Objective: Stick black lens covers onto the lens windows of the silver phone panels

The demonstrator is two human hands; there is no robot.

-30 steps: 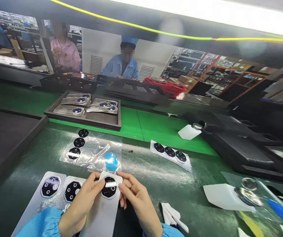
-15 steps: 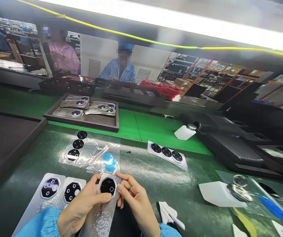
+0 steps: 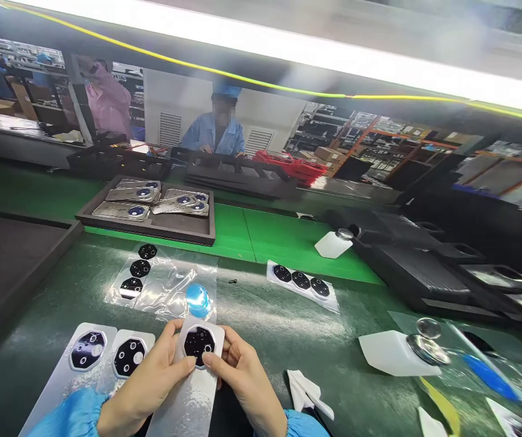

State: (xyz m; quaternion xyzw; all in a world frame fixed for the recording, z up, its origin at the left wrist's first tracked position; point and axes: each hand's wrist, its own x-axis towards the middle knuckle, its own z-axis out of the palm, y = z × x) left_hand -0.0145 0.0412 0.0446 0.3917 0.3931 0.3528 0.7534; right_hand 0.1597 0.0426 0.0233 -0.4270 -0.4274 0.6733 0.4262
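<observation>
My left hand (image 3: 158, 370) and my right hand (image 3: 247, 379) hold a silvery phone back panel (image 3: 188, 400) between them, low in the middle of the view. Set in its upper end is a black octagonal camera lens plate (image 3: 199, 347) with a pale rim. Both thumbs press at the plate's lower edge, and the fingers curl behind the panel. To the left lie two similar panels (image 3: 63, 388) with dark lens plates. A round blue film piece (image 3: 198, 300) lies on a clear plastic sheet (image 3: 170, 273) just beyond the held panel.
Several black lens plates (image 3: 140, 267) lie left of the blue film. A white strip (image 3: 334, 301) with three more is further right. A tray (image 3: 83, 213) of phone panels stands behind. White bottles (image 3: 382, 352), a white cloth (image 3: 301, 388) and dark trays (image 3: 425, 267) are rightward.
My right thumb has moved from the lens plate's right edge down onto its lower edge. The panel has turned to face me more squarely. My view has shifted slightly.
</observation>
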